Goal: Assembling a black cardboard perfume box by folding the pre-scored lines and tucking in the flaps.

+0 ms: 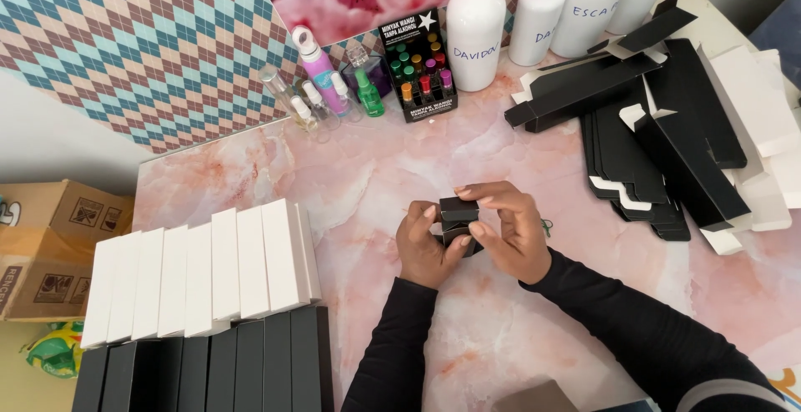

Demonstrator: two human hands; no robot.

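Both my hands meet over the middle of the pink marble table (367,170). Together they hold a small black box (458,210) upright, its top end toward the back of the table. My left hand (424,247) wraps the box from below and the left, thumb on its side. My right hand (511,230) grips it from the right, with fingertips pressed on the top flap. Much of the box is hidden by the fingers.
Rows of white boxes (200,272) and black boxes (209,370) lie at the left. A pile of flat black and white cartons (667,136) fills the right. Small bottles (325,86), a black display box (417,65) and white bottles (476,28) stand at the back. Cardboard boxes (50,245) sit off the left edge.
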